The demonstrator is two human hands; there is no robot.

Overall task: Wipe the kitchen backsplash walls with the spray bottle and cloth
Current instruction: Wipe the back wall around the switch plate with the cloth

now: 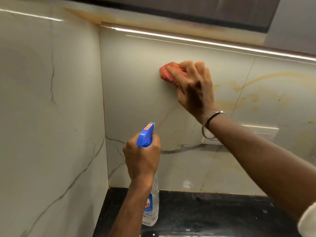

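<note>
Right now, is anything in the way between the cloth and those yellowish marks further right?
Nothing visible. The right hand holds the cloth against the flat wall; only a thin seam crosses before the yellowish marks. The switch plate sits lower, off that path.

head view, close, facing backsplash [136, 100] corner

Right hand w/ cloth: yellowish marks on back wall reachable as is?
Probably yes. The right hand presses the cloth on the same wall, the yellowish marks lie just right of it, nothing between. The left hand and spray bottle sit lower left.
</note>
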